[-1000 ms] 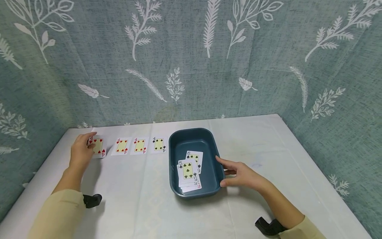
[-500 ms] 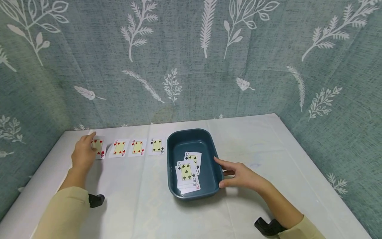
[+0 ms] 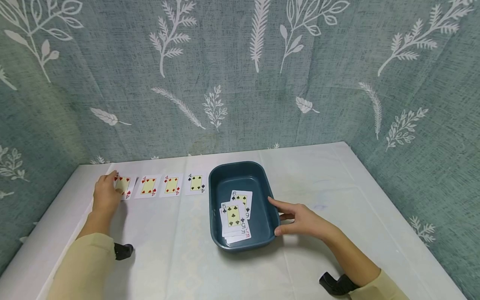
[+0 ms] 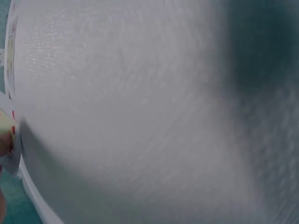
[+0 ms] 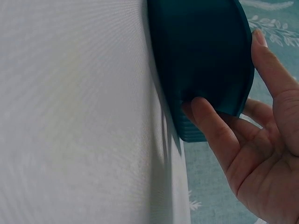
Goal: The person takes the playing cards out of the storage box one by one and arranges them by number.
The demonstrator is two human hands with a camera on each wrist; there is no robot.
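In the head view my left hand (image 3: 106,194) holds the left edge of a playing card, a red four of hearts (image 3: 125,187), at the far left of the table. The left wrist view catches only a fingertip on the face of this card (image 4: 10,119). To its right lie several other fours, among them a four of diamonds (image 3: 171,186) and a four of spades (image 3: 195,183). My right hand (image 3: 305,221) grips the right wall of a dark blue tray (image 3: 262,233), its thumb and index finger apart along the rim. A five of clubs (image 3: 233,215) overlaps other cards inside.
A white cloth (image 3: 168,258) covers the table. Patterned green-blue fabric (image 3: 240,104) rises behind it and along both sides. The tray stands just right of the card row.
My left hand has shifted slightly, and its fingers have drawn back along the card's top left corner. The card sits nearer the second one. My right hand and the tray stay put.
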